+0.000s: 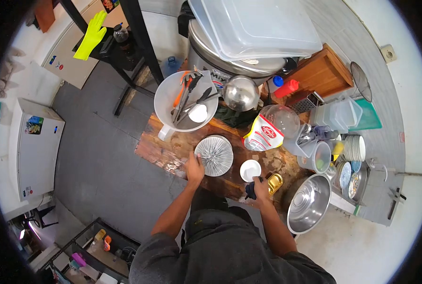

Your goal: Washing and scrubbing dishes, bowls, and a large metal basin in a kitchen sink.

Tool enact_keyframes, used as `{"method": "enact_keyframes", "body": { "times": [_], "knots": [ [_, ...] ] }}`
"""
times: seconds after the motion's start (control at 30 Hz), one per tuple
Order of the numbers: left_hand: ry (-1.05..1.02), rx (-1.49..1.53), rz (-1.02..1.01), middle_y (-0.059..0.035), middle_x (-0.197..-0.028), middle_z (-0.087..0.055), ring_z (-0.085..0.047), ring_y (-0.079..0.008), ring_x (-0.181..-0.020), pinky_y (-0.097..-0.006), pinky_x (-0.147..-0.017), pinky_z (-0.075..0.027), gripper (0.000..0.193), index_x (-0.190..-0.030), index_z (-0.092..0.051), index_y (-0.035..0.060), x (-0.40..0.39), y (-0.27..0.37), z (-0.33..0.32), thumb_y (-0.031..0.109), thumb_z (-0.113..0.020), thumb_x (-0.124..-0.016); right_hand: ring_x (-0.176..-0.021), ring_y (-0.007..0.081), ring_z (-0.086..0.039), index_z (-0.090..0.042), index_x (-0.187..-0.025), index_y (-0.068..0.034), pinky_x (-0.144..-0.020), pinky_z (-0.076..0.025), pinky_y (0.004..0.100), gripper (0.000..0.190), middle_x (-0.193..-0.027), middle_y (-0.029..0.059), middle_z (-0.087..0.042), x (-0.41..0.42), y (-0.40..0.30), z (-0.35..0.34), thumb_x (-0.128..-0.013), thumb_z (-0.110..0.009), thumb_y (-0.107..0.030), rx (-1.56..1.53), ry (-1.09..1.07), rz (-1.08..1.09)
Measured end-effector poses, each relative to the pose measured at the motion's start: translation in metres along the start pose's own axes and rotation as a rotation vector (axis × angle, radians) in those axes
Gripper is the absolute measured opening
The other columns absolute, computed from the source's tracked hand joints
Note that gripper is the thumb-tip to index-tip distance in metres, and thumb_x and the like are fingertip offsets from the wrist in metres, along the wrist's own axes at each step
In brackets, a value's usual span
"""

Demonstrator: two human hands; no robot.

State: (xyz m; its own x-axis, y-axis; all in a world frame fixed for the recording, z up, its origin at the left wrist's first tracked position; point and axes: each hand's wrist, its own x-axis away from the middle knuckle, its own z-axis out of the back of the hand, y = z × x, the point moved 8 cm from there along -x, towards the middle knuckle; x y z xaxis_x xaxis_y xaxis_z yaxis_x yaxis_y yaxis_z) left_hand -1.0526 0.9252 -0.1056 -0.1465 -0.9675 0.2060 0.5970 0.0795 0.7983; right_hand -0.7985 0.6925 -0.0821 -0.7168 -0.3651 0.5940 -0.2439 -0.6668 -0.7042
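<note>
A round plate with dark radiating lines [214, 156] lies on the wooden table [182, 142], seemingly atop other plates. My left hand [195, 168] grips its left rim, thumb on top. My right hand [260, 188] holds a dark cloth [250, 191] and touches the lower edge of a small white dish [250, 169]; whether it grips the dish is unclear. A gold-coloured oval tray [275, 183] lies just right of that hand.
A plastic jug of utensils [161, 103] stands behind the plate. A refill pouch [264, 135] lies behind the white dish. A large steel basin [308, 204] is at the right, near a sink with stacked plates [345, 175]. A big steel pot [211, 53] stands at the back.
</note>
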Motion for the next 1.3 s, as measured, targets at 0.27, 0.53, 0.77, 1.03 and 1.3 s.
{"method": "enact_keyframes", "body": {
  "times": [0.27,0.53,0.77,1.03,1.3],
  "knots": [
    [0.003,0.003,-0.135,-0.0326,-0.079,-0.062,-0.059,-0.0544,-0.077,-0.0605,-0.068,-0.041,0.025,-0.107,-0.05,-0.0038,-0.014,0.006,-0.019,0.021,-0.05,-0.102,-0.056,0.0195,-0.063,-0.064,-0.1,0.008,-0.052,-0.051,0.0329,0.03,-0.072,0.009,-0.063,0.002,0.02,-0.009,-0.091,-0.064,-0.021,-0.072,-0.02,0.022],
    [-0.01,-0.009,-0.142,-0.033,-0.079,-0.062,-0.059,-0.0543,-0.076,-0.0612,-0.067,-0.042,0.031,-0.104,-0.054,-0.0046,-0.018,0.004,-0.014,0.026,-0.051,-0.101,-0.081,0.0318,-0.07,-0.068,-0.099,0.007,-0.076,-0.053,0.0418,0.038,-0.087,0.0212,-0.071,0.007,-0.054,-0.06,-0.088,-0.067,-0.029,0.496,-0.064,0.271],
    [-0.131,-0.02,-0.051,-0.0322,-0.087,-0.065,-0.062,-0.0519,-0.085,-0.0554,-0.075,-0.047,0.029,-0.099,-0.062,-0.0051,-0.025,0.004,0.001,0.021,-0.05,-0.099,-0.1,0.0456,-0.066,-0.071,-0.099,0.004,-0.091,-0.051,0.0491,0.051,-0.101,0.031,-0.068,-0.003,-0.086,-0.11,-0.086,-0.065,-0.045,0.813,-0.176,0.274],
    [-0.184,0.504,0.153,-0.0175,-0.08,-0.068,-0.068,-0.0255,-0.064,-0.0371,-0.06,-0.056,0.03,-0.104,-0.065,-0.006,-0.019,-0.028,0.01,0.015,-0.044,-0.102,-0.107,0.0468,-0.063,-0.07,-0.106,0.007,-0.097,-0.049,0.0486,0.06,-0.113,0.0323,-0.065,-0.035,-0.078,-0.145,-0.086,-0.062,-0.049,1.039,-0.247,0.298],
    [-0.154,0.634,0.273,-0.0108,-0.079,-0.064,-0.066,-0.0167,-0.063,-0.0298,-0.057,-0.058,0.03,-0.106,-0.064,-0.0061,-0.005,-0.047,0.017,0.016,-0.044,-0.104,-0.113,0.0465,-0.061,-0.069,-0.107,0.008,-0.1,-0.048,0.0487,0.06,-0.117,0.0319,-0.064,-0.047,-0.072,-0.151,-0.087,-0.061,-0.049,1.068,-0.209,0.228]
  ]
}}
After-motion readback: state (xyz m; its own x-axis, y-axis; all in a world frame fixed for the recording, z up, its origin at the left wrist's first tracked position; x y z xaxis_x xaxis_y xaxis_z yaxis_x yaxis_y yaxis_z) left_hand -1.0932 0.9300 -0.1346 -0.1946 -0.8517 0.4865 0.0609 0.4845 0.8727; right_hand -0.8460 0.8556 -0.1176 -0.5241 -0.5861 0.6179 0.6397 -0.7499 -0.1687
